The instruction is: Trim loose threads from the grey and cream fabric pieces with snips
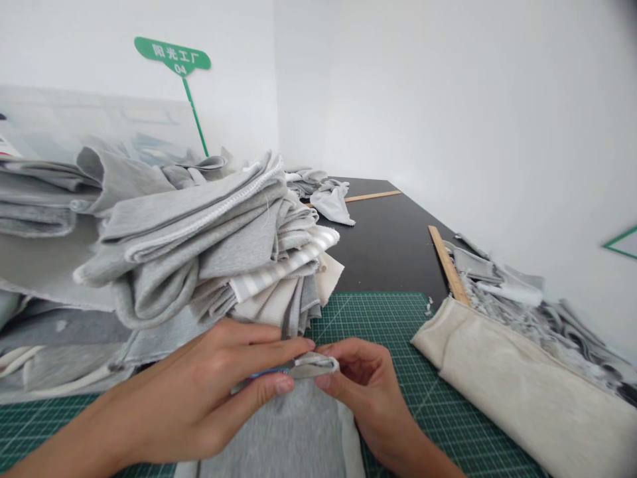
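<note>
My left hand [213, 385] is closed, thumb against fingers, around a slim blue tool [273, 372] with a greyish metal part; most of it is covered, so its exact kind is unclear. The tool's end meets a folded edge of a grey fabric piece [293, 438]. That same edge is pinched between the thumb and fingers of my right hand [365, 392]. Below both hands the fabric hangs down towards me, a paler band along its right side, over the green cutting mat [378, 318].
A tall pile of folded grey fabric [199, 226] rises at the left, before a translucent bin [109, 119] and a green sign [174, 54]. At the right lie a folded beige fabric [517, 385], a wooden ruler [446, 262] and fabric scraps [512, 282]. Another ruler [373, 196] lies farther back.
</note>
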A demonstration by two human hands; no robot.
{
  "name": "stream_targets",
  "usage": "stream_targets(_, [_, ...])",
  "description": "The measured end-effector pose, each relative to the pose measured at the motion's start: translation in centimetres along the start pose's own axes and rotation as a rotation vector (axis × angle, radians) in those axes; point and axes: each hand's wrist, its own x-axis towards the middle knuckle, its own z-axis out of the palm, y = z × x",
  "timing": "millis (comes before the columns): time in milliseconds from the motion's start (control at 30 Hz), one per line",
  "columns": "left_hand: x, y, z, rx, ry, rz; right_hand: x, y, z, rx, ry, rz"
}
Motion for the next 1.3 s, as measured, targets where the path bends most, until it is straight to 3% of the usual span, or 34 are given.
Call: stream_targets(1300, [0.43, 0.21, 0.38, -0.046, 0.036, -0.008, -0.12, -0.34, 0.31, -0.021, -0.012, -0.003])
